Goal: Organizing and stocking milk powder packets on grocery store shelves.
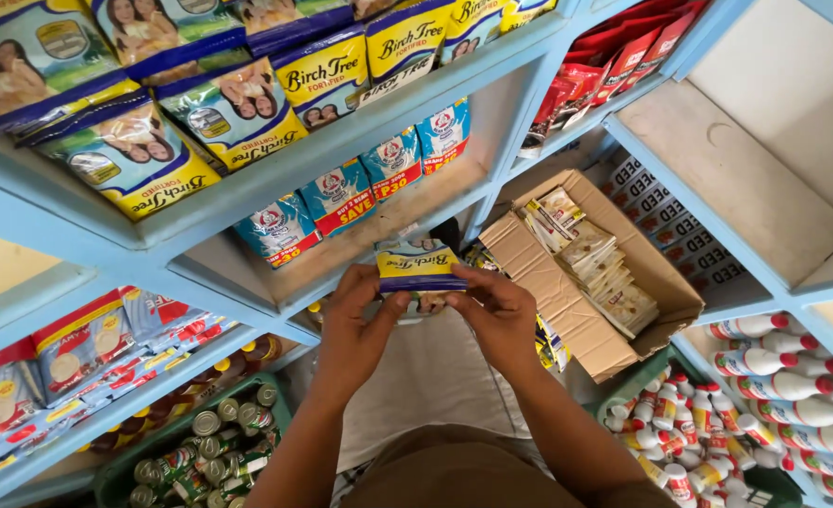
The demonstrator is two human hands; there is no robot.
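Holding a small flat pouch between them, both hands meet in front of the light blue shelf, just at its front edge. The pouch is yellow across the top with a dark blue band below, and its lower part is hidden by fingers. The left hand pinches its left end with thumb on the front; the right hand pinches its right end the same way.

Behind the hands, an open cardboard box leans against the shelf upright, filled with a row of pale cream sachets. At the bottom left, a green crate holds tins standing lid up. At the bottom right, another green crate holds white bottles with red caps. Blue packets stand along the shelf's back edge.
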